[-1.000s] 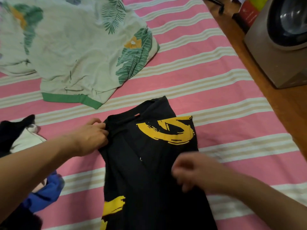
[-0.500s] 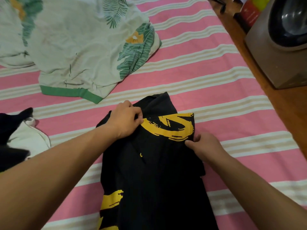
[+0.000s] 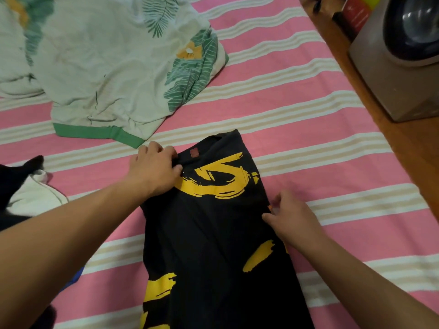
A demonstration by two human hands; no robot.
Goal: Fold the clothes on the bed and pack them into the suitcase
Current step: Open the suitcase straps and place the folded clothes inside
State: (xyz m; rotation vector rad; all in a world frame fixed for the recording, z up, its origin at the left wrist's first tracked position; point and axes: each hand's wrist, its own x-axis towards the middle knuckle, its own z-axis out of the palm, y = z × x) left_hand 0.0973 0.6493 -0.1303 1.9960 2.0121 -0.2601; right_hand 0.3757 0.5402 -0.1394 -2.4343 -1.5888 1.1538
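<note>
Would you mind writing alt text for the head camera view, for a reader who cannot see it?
Two bare hands work a black T-shirt with yellow brush-stroke print on a pink striped bedsheet: the left hand pinches its collar edge, the right hand touches its right side. A pale green leaf-print garment lies beyond.

The black shirt (image 3: 213,233) bore bold yellow brush-stroke marks and a small dark red label at its neck. The bed (image 3: 308,129) wore a sheet of pink bands broken by white and beige stripes. The pale garment (image 3: 107,67) showed green leaf prints, an orange flower and a green hem. The floor (image 3: 408,148) was brown wood.
</note>
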